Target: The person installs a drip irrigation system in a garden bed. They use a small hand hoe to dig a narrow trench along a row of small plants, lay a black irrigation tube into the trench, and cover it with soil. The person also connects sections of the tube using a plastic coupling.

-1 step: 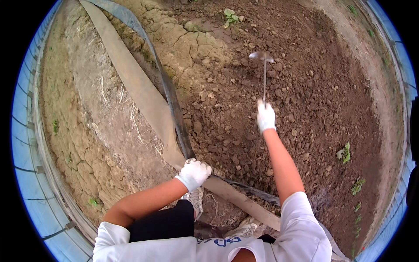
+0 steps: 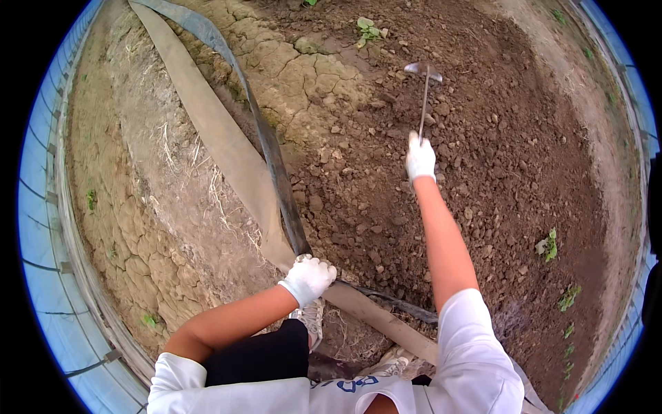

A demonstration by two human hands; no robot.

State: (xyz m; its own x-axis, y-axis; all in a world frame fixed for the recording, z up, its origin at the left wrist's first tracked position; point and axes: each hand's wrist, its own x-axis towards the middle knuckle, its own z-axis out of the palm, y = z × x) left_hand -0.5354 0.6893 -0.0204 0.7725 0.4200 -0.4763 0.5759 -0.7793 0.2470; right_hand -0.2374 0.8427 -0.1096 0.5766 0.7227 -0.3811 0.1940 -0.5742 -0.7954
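My right hand, in a white glove, grips a short-handled hoe with my arm stretched forward. Its thin handle runs away from me to a pale metal blade, which appears at or just above the loose brown soil; I cannot tell if it touches. Nearer my body, my gloved left hand is closed round a dark plastic strip. A wide tan flat strip passes beneath that hand and continues toward the lower right.
Small green plants grow at the far middle and along the right. Cracked dry soil lies at the left. Blue sheeting lines both sides. My shoes stand below the left hand.
My right hand and the hoe have moved a little farther away from me, the blade also slightly to the right. The left hand keeps its grip on the strip.
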